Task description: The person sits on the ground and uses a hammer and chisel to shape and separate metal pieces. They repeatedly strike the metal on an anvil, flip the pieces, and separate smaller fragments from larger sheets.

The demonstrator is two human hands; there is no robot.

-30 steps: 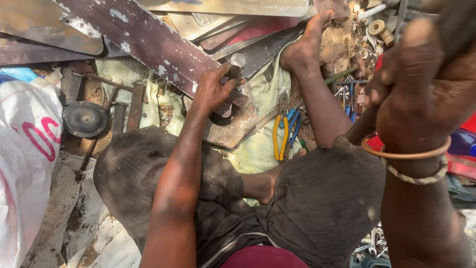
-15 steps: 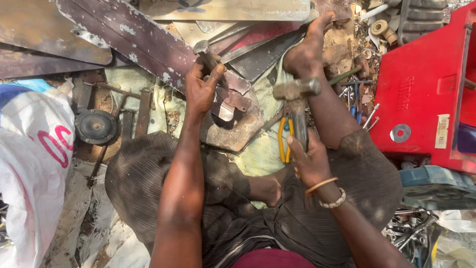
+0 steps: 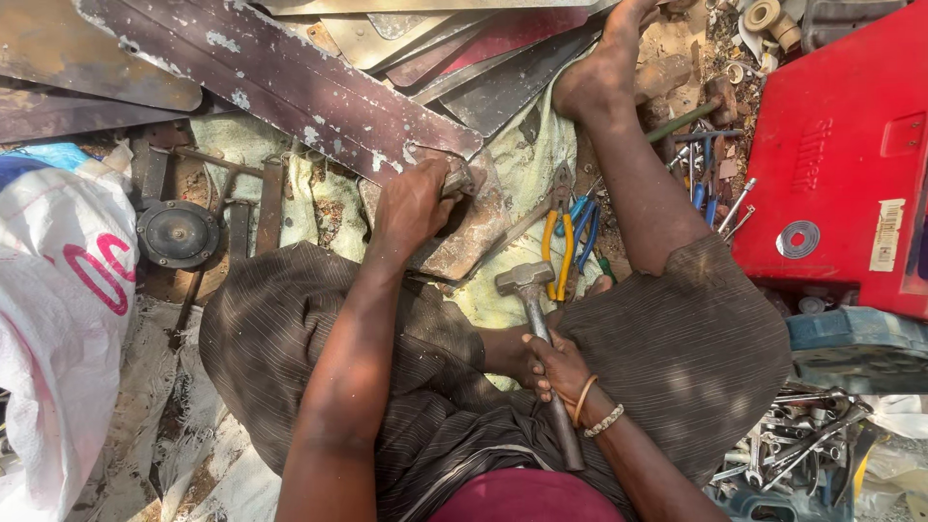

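Observation:
I sit on the ground with my legs apart. My left hand [image 3: 411,205] grips a small metal part [image 3: 456,181] and presses it onto a rusty metal plate [image 3: 469,235] between my knees. My right hand [image 3: 553,365], with bracelets at the wrist, holds the handle of a steel hammer [image 3: 527,285]; its head hangs just right of the plate, near my lap. Yellow-handled pliers [image 3: 558,242] lie on a pale green cloth [image 3: 522,159] right next to the hammer head.
Long worn metal blades [image 3: 290,82] lie across the top. A round black motor part [image 3: 177,233] sits at left beside a white sack [image 3: 53,319]. A red plastic case [image 3: 841,145] stands at right, with loose wrenches [image 3: 802,449] below it and screwdrivers [image 3: 710,174] by my right leg.
My right hand with the hammer came down from high up near the camera to low by my lap. My left hand stayed on the part on the plate.

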